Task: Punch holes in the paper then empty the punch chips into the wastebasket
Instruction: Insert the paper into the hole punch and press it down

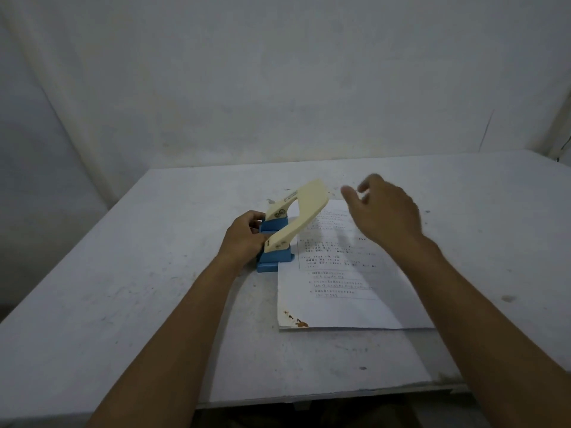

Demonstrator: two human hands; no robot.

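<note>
The hole punch (282,230) sits near the middle of the white table (123,288), a bit toward the far edge, with its blue base flat on the top and its cream handle sticking up in the air. The left hand (244,237) is wrapped around the left side of the blue base and holds it. The right hand (381,211) is up above the paper (340,291), fingers spread a little and holding nothing — it looks blurry. The paper lies just right of the punch, its left edge touching or tucked into the base; I cannot tell how far in it goes. No wastebasket can be seen. What could go wrong? If the paper is not pushed all the way into the slot, the holes may come out too close to the edge or crooked. If the left hand lets the base slide when the handle gets pressed, the sheet could shift or wrinkle. Fingers near the base could get pinched. Later, tipping the punch too early could spill the little chips on the table.
</note>
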